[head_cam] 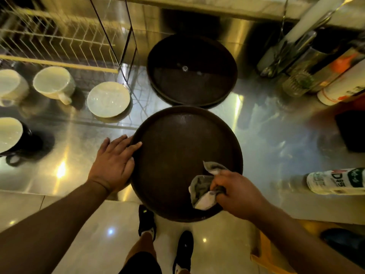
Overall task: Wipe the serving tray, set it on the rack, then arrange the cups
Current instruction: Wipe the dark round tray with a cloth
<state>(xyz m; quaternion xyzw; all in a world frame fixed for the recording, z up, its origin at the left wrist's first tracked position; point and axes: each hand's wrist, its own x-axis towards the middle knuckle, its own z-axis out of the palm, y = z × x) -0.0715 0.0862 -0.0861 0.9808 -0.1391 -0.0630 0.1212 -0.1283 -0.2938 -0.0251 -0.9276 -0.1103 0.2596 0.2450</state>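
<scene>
A round dark brown serving tray (177, 143) lies on the steel counter, its near edge hanging over the counter's front. My left hand (114, 161) lies flat on the tray's left rim, fingers spread. My right hand (235, 190) grips a crumpled grey cloth (203, 190) pressed on the tray's near right part. A second dark round tray (197, 89) leans against the back wall behind it. White cups (53, 84) stand at the left, one more white cup (11, 86) and a black cup (11, 135) by the left edge. A white saucer (108, 99) sits near them.
A wire dish rack (59, 42) stands at the back left. Bottles and a utensil holder (308, 56) crowd the back right. A white plastic bottle (335, 180) lies on its side at the right. My shoes (146, 220) show on the tiled floor below.
</scene>
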